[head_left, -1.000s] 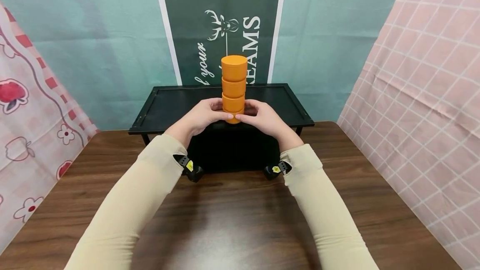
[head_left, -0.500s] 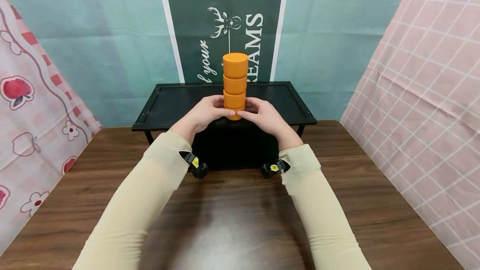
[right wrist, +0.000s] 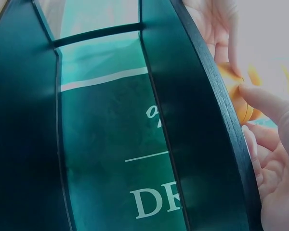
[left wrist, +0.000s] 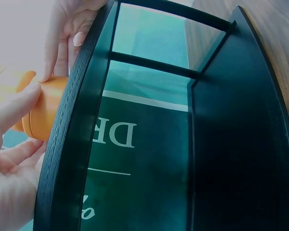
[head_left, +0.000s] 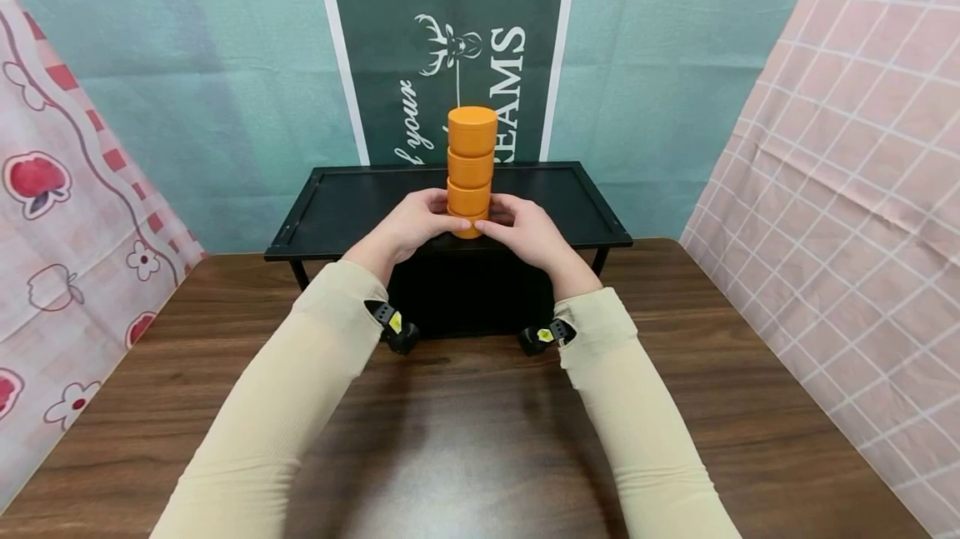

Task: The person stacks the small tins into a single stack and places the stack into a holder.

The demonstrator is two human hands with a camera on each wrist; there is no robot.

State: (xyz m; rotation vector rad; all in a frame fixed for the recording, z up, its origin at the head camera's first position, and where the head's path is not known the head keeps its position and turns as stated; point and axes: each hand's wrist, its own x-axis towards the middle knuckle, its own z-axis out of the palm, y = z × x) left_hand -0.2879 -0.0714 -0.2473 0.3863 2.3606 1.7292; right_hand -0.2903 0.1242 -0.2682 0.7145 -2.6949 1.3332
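A column of several orange round containers [head_left: 471, 168] stands upright near the front edge of a black shelf [head_left: 348, 206]. Its bottom container [left wrist: 50, 103] is held from both sides. From the left, my left hand [head_left: 408, 229] grips it, thumb across the front and fingers curling behind. My right hand [head_left: 531, 235] mirrors that grip on the right, and the two thumbs almost meet at the front. In the right wrist view, the right thumb [right wrist: 265, 101] presses the orange side just beyond the shelf edge. The backs of the containers are hidden.
Beneath the black shelf lies a dark lower board [left wrist: 241, 130], with legs on a brown wooden table [head_left: 465, 439]. A green cloth with a deer print [head_left: 450, 43] hangs behind. Patterned cloth [head_left: 75, 231] borders the left, pink checked cloth [head_left: 847, 214] the right.
The whole view shifted slightly at first, then steadied. Both forearms have drawn a little closer together, while the hands keep their grip and the stack stays in place on the shelf.
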